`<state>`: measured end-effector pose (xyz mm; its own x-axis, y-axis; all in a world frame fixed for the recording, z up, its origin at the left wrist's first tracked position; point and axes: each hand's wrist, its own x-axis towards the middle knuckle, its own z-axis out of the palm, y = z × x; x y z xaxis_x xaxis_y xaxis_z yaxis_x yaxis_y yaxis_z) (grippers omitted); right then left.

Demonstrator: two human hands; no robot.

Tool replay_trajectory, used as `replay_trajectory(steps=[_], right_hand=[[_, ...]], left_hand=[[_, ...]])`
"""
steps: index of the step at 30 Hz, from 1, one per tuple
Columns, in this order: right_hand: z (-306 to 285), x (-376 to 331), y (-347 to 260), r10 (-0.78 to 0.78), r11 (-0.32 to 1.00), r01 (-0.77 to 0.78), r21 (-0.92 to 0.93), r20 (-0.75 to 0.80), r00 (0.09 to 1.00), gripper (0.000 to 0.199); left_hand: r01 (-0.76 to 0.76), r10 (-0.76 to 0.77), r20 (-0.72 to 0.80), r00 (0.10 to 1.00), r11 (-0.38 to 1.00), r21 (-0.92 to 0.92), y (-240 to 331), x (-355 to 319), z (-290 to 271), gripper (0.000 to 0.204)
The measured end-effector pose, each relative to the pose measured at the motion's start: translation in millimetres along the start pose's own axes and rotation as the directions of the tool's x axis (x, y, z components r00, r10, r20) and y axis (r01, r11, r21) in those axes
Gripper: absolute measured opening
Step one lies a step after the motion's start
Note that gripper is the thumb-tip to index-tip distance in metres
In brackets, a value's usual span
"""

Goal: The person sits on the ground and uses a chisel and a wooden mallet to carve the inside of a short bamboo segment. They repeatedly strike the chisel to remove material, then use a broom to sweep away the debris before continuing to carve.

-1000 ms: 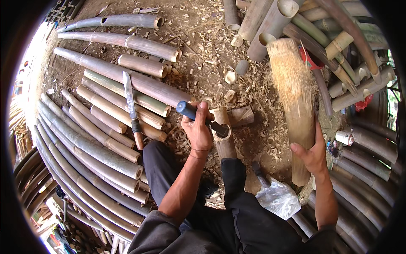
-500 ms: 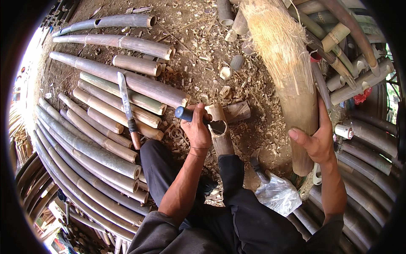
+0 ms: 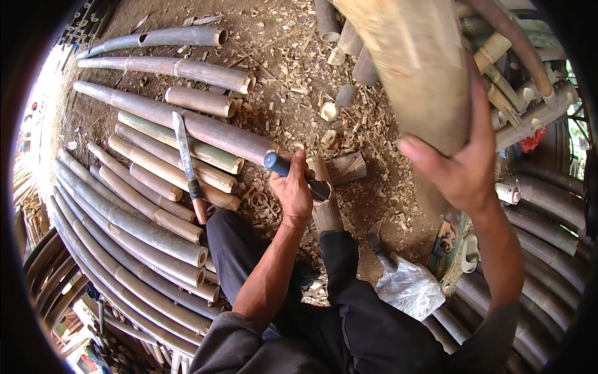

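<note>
The thick bamboo pole (image 3: 414, 68), pale and fibrous, has swung closer and higher since a moment ago, gripped by your right hand (image 3: 458, 165). Your left hand (image 3: 293, 190) stays closed around the blue-handled tool (image 3: 278, 164) above the chip-strewn ground (image 3: 280, 62).

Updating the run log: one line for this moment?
left hand: grips blue-handled tool | right hand: holds thick bamboo section | machete: on poles

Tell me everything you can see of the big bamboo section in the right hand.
The big bamboo section is a thick, pale tan culm with a rough, fibrous surface, blurred here. It slants from the top of the view down toward the ground right of centre. The right hand grips its lower right side, fingers wrapped across it. Its lower end is hidden behind that hand.
</note>
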<state>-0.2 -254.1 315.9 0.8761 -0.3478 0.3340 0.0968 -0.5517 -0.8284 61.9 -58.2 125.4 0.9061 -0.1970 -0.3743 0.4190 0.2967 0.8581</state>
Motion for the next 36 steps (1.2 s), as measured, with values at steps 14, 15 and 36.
replay_trajectory(steps=[14,15,36], right_hand=[[31,42,0,-0.297,0.809,0.383,-0.445,0.252,0.921,0.096],[31,37,1,-0.235,0.770,0.408,-0.490,0.377,0.896,0.095],[9,-15,-12,0.001,0.913,0.122,-0.390,0.301,0.953,0.097]], left_hand=[[-0.024,0.016,0.054,0.998,0.989,0.145,-6,-4,9,0.021],[-0.371,0.341,0.150,0.928,0.810,0.455,-9,2,4,0.022],[-0.033,-0.031,0.340,0.940,0.983,0.180,-14,-16,12,0.021]])
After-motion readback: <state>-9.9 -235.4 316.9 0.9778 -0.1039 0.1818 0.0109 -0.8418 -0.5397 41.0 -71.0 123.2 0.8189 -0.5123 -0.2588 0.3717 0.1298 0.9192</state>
